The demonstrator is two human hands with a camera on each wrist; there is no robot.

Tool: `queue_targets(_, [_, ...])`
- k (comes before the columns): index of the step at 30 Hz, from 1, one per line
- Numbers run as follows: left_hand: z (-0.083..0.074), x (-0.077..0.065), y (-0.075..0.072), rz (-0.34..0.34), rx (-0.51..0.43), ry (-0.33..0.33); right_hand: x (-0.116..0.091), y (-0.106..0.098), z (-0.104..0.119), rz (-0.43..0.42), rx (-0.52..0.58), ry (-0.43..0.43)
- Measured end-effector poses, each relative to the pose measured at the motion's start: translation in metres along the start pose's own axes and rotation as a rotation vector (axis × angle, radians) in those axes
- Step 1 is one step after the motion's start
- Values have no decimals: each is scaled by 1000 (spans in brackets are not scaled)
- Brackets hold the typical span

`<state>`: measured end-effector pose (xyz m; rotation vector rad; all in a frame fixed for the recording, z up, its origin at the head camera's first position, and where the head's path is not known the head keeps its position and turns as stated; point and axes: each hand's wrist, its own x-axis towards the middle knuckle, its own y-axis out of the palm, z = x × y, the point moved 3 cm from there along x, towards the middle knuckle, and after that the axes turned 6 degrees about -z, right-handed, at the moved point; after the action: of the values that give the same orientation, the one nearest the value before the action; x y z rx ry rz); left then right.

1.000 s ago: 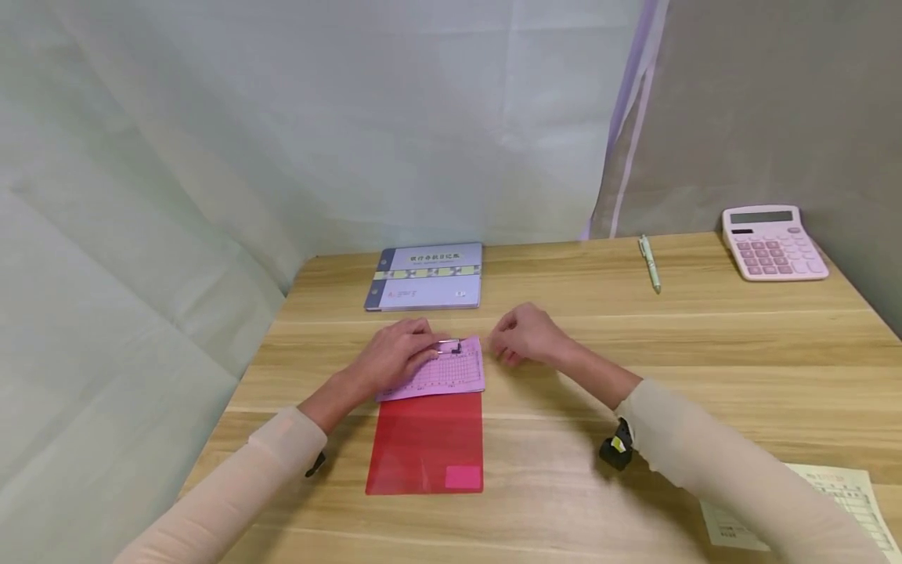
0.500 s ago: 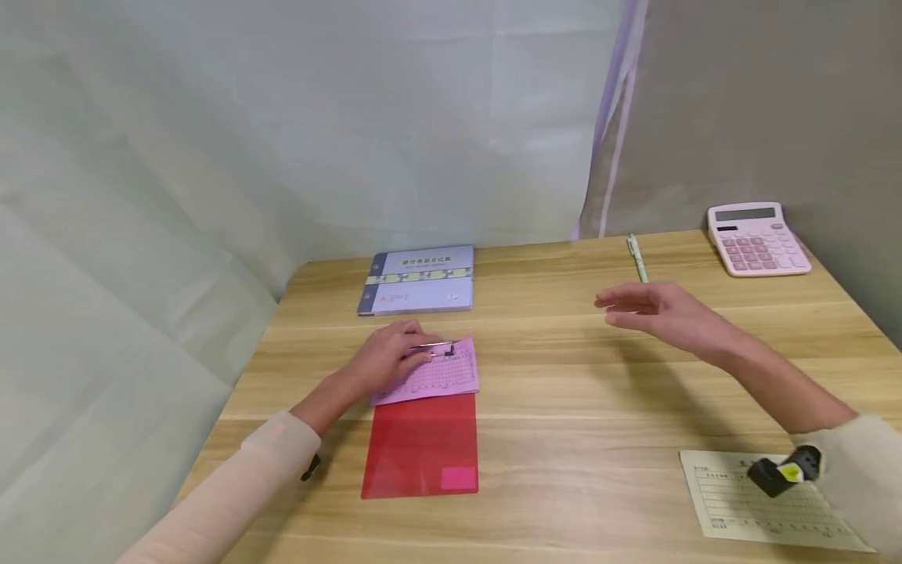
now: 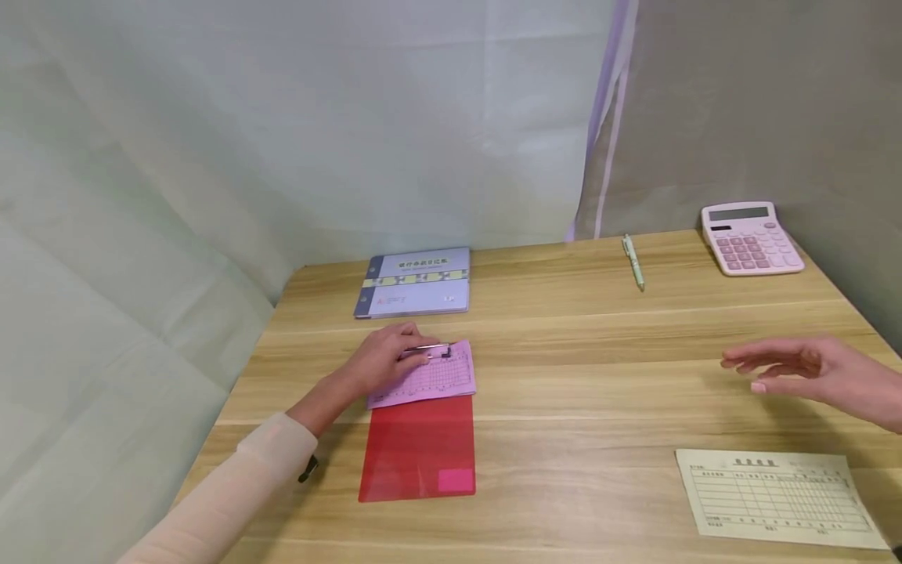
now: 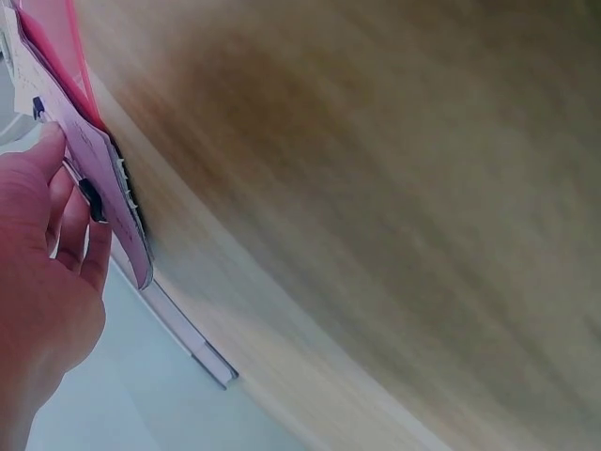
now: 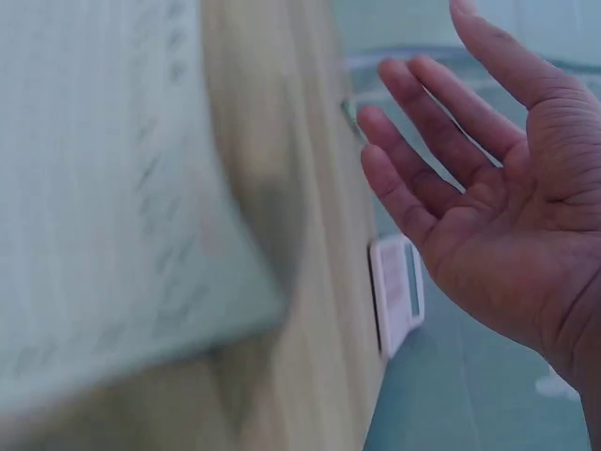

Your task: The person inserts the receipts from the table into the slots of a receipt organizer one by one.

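In the head view my left hand (image 3: 384, 360) is at the metal clip (image 3: 428, 350) of a red clipboard (image 3: 419, 446). Thumb and fingers pinch the clip, as the left wrist view also shows. Under it lies a pad of pink printed forms (image 3: 440, 380), covering the clipboard's upper part; my hand hides its left side. To the right, my right hand (image 3: 824, 376) hovers over the table with fingers loosely extended and holds nothing. Nearest to it is a pale yellow printed form (image 3: 782, 497), lying flat in front.
A blue-grey account book (image 3: 416, 283) lies behind the clipboard. Toward the back right are a light green pen (image 3: 633, 263) and a pink calculator (image 3: 752, 239). Curtains hang behind the wooden table (image 3: 564, 439).
My right hand has moved away from the clipboard's right side, far to the right, and its fingers have spread. The left hand stays at the clip. The yellow form has come into fuller view.
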<state>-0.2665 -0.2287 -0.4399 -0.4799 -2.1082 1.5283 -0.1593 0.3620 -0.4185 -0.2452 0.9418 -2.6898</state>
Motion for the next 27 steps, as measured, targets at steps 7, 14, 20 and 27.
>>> queue_targets(7, [1, -1, -1, 2, 5, -12, -31, 5, -28, 8, -35, -141])
queue_targets(14, [0, -1, -1, 11, 11, -6, -50, 7, -42, 53, -89, -214])
queue_targets(20, [-1, -2, -1, 28, 19, -30, -63, 19, -46, -21, -27, -266])
queue_targets(27, [-1, -2, -1, 43, 5, -52, -66, 33, -41, -109, -114, -244])
